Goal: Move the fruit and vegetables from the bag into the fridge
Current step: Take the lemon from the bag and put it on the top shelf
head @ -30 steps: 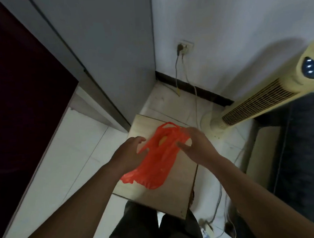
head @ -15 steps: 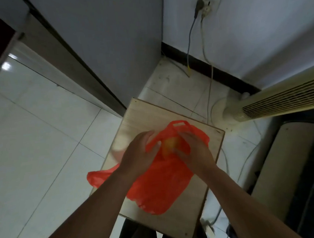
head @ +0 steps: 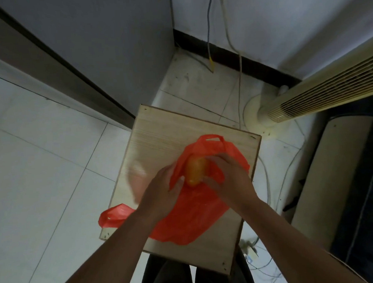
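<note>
At the wooden bench (head: 159, 129), the left hand (head: 160, 192) grips the mouth of the red bag (head: 191, 214). The right hand (head: 228, 178) curls round an orange fruit (head: 194, 170) inside it.

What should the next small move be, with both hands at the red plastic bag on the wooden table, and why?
Probably lift the orange-yellow oval fruit out with the right hand while the left hand pins the red plastic bag on the pale wooden table. The fruit sits exposed at the bag's mouth, the right fingers curl round it, and the left grips the plastic.
</note>
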A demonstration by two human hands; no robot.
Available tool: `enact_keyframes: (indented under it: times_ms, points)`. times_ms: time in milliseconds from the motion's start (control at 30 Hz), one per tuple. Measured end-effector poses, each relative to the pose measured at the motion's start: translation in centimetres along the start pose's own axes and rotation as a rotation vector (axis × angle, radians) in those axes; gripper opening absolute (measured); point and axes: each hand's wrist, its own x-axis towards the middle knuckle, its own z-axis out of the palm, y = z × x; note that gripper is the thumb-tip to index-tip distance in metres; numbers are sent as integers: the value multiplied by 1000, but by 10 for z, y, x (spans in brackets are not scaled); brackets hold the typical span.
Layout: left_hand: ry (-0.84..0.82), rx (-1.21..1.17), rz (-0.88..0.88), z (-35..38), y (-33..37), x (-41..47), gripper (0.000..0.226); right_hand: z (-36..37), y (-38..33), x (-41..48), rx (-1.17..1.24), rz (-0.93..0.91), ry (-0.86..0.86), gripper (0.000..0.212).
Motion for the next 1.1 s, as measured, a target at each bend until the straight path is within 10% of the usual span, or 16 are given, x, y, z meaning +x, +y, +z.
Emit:
enact_keyframes:
  times_ms: [433,1100]
  points:
    - [190,-68,127,-21,9,-20,39,30,-11,12,35,59,-173,97]
    - [47,-13,9,-38,17,-40,40,2,-28,-46,39,103,-89,90]
